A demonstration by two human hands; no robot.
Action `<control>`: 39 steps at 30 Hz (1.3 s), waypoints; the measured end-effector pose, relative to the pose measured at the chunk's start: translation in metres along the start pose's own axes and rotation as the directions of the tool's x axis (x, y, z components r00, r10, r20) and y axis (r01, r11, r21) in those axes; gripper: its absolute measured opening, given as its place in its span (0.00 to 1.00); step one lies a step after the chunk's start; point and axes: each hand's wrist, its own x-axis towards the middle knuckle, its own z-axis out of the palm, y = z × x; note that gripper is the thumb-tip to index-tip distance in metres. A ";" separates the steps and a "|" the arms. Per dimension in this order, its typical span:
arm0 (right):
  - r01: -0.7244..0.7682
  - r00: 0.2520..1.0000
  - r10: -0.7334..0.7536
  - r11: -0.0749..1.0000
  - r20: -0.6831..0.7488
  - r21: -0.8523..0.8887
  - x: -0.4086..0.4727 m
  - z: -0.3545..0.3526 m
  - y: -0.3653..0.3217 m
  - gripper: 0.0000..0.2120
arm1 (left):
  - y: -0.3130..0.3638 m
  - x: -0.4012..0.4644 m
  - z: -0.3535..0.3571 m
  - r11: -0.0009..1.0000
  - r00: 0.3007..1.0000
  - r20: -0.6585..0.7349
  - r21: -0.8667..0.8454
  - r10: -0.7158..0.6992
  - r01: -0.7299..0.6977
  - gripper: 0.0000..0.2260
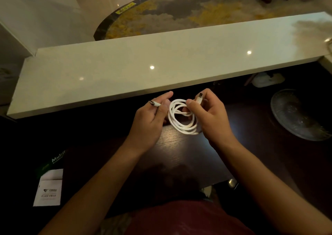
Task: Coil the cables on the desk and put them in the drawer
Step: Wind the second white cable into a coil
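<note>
While coiled, white cable (182,117) hangs between hands | left hand (152,117), right hand (209,115) pinching ends

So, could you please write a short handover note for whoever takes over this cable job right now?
Left hand: pinches one plug end of the white cable.
Right hand: grips the coil and the other plug end.
Cable is held above the dark desk, wound in several loops.
Done: coiling nearly complete.
Left: tuck in the ends and put the cable in the drawer, which is not visible here.
</note>
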 end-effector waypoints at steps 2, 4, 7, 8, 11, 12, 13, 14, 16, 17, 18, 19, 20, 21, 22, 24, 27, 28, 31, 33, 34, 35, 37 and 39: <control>0.055 0.998 -0.056 0.996 -0.013 -0.069 0.000 0.000 0.004 0.10 | -0.005 0.003 -0.004 0.999 1.000 0.007 0.025 -0.024 0.024 0.15; 0.114 0.993 -0.117 0.982 -0.016 -0.151 0.000 0.002 0.007 0.09 | -0.007 0.004 -0.007 0.998 0.997 0.065 0.048 -0.047 0.044 0.14; 0.145 0.988 -0.152 0.965 -0.016 -0.221 0.002 0.003 0.010 0.09 | -0.005 0.000 -0.006 1.000 0.979 0.203 -0.003 -0.028 0.029 0.16; 0.146 0.988 -0.155 0.962 -0.019 -0.230 0.003 0.001 0.011 0.09 | -0.004 -0.001 -0.007 0.998 0.971 0.238 -0.055 -0.023 0.037 0.19; 0.143 0.988 -0.151 0.957 -0.016 -0.253 0.005 -0.003 0.014 0.08 | -0.007 -0.003 -0.013 0.997 0.956 0.286 -0.051 0.062 -0.049 0.22; 0.142 0.989 -0.150 0.955 -0.012 -0.259 0.005 -0.003 0.015 0.08 | -0.008 -0.004 -0.015 0.993 0.952 0.287 0.002 0.109 -0.115 0.21; 0.144 0.988 -0.151 0.954 -0.007 -0.264 0.005 -0.003 0.015 0.08 | -0.008 -0.005 -0.015 0.981 0.948 0.278 0.062 0.158 -0.181 0.20; 0.149 0.988 -0.155 0.952 -0.001 -0.268 0.004 -0.002 0.015 0.09 | -0.009 -0.006 -0.013 0.964 0.944 0.260 0.114 0.204 -0.240 0.19; 0.157 0.987 -0.161 0.950 0.007 -0.271 0.002 0.000 0.015 0.09 | -0.009 -0.008 -0.004 0.938 0.946 0.188 0.180 0.263 -0.296 0.17; 0.163 0.986 -0.166 0.949 0.010 -0.269 0.001 0.001 0.014 0.08 | -0.010 -0.010 0.002 0.934 0.953 0.133 0.199 0.274 -0.296 0.15; 0.173 0.984 -0.176 0.947 0.014 -0.270 0.000 0.002 0.013 0.08 | -0.013 -0.012 0.008 0.936 0.959 0.074 0.209 0.274 -0.284 0.13; 0.185 0.982 -0.188 0.944 0.016 -0.272 -0.001 0.002 0.012 0.07 | -0.016 -0.014 0.012 0.945 0.965 0.037 0.196 0.260 -0.262 0.12; 0.193 0.980 -0.196 0.944 0.017 -0.268 -0.002 0.002 0.011 0.07 | -0.018 -0.016 0.016 0.963 0.974 0.030 0.145 0.225 -0.227 0.11; 0.194 0.980 -0.196 0.948 0.018 -0.253 -0.002 0.001 0.011 0.07 | -0.019 -0.018 0.018 0.981 0.983 0.040 0.072 0.178 -0.181 0.11; 0.190 0.981 -0.190 0.955 0.024 -0.229 -0.003 -0.001 0.010 0.07 | -0.020 -0.020 0.020 0.990 0.989 0.048 0.010 0.141 -0.142 0.11; 0.171 0.985 -0.166 0.972 0.045 -0.161 -0.003 -0.003 0.010 0.07 | -0.020 -0.024 0.023 0.994 0.995 0.035 -0.050 0.094 -0.092 0.08; 0.102 0.993 -0.099 0.994 0.070 -0.039 -0.004 -0.005 0.008 0.07 | -0.011 -0.027 0.029 0.976 0.999 0.004 -0.213 -0.040 0.040 0.09; 0.082 0.994 -0.082 0.997 0.071 0.005 -0.005 -0.005 0.007 0.07 | -0.009 -0.027 0.030 0.936 0.991 0.010 -0.327 -0.133 0.129 0.13; 0.070 0.994 -0.075 0.995 0.074 0.073 -0.010 -0.006 0.007 0.07 | -0.008 -0.026 0.028 0.773 0.938 0.187 -0.532 -0.292 0.347 0.16; 0.074 0.994 -0.079 0.994 0.078 0.075 -0.012 -0.006 0.007 0.07 | -0.008 -0.029 0.027 0.861 0.928 0.302 -0.389 -0.218 0.329 0.10; 0.071 0.994 -0.076 0.995 0.080 0.066 -0.013 -0.006 0.008 0.07 | -0.007 -0.031 0.027 0.903 0.923 0.331 -0.305 -0.196 0.301 0.07; 0.073 0.994 -0.076 0.996 0.082 0.046 -0.014 -0.006 0.009 0.07 | -0.007 -0.032 0.029 0.926 0.926 0.322 -0.251 -0.196 0.283 0.06; 0.096 0.992 -0.093 0.995 0.080 -0.031 -0.016 -0.005 0.010 0.07 | -0.009 -0.032 0.032 0.938 0.945 0.249 -0.217 -0.214 0.269 0.07; 0.130 0.990 -0.122 0.985 0.076 -0.111 -0.019 -0.003 0.010 0.07 | -0.012 -0.032 0.036 0.966 0.967 0.157 -0.133 -0.199 0.221 0.09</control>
